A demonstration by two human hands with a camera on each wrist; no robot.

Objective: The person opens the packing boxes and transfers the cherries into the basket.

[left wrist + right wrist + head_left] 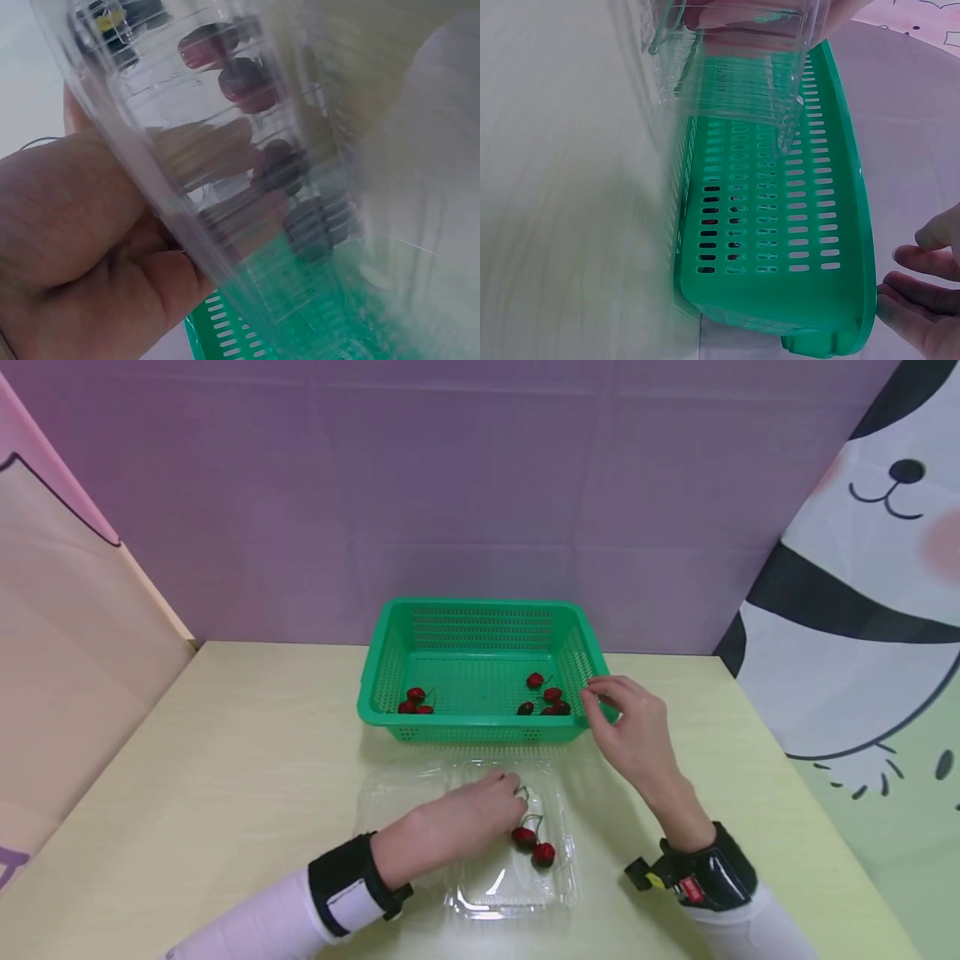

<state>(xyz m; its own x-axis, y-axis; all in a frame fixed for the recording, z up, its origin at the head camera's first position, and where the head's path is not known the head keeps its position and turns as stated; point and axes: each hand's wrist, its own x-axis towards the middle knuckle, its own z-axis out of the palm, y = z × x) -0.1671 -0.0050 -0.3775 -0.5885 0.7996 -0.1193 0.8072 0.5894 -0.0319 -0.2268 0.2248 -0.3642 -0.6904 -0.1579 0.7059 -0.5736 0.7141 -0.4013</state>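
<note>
My left hand (487, 810) reaches over a clear plastic clamshell box (495, 893), its fingers pointing down. A green stem shows beside its fingertips. In the left wrist view, through the box wall, thumb and finger close about a dark cherry (279, 169), with another cherry (319, 225) just beyond. Two red cherries (543, 855) with stems lie in the box's right half. My right hand (633, 727) is at the right front corner of a green basket (480, 722), fingers loosely bent and nothing between them. In the right wrist view that hand (930, 292) sits beside the rim.
Inside the basket, several cherries (552, 695) lie at the right and a small group (416, 694) at the left. The basket stands behind the box, near the purple backdrop (480, 502). Pale wood tabletop (247, 760) extends to both sides.
</note>
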